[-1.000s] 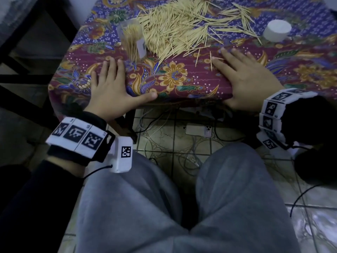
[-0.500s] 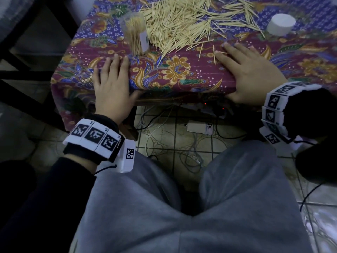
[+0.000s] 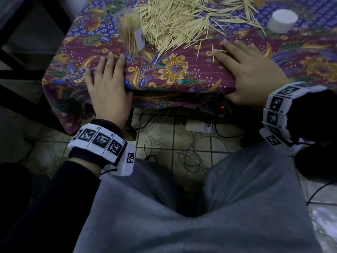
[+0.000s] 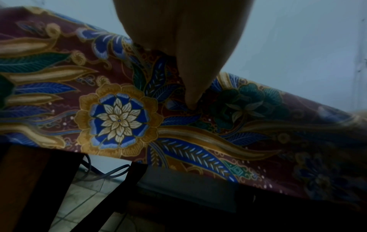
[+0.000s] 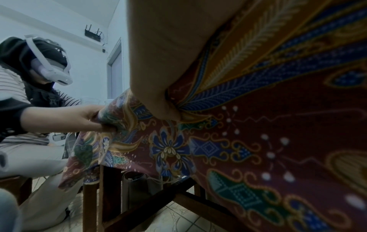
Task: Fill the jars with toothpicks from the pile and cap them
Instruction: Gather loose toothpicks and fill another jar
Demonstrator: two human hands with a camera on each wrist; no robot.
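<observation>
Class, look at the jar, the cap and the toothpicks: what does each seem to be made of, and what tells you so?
Jar: clear plastic probably, though glass is possible; the sticks show through its wall. Cap: white, matte, likely plastic. Toothpicks: pale, thin, pointed sticks, wood or bamboo by their colour.

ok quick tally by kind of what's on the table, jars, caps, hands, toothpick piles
jars: 1
caps: 1
toothpick piles: 1
hands: 2, left and right, flat on the cloth edge
total: 5
</observation>
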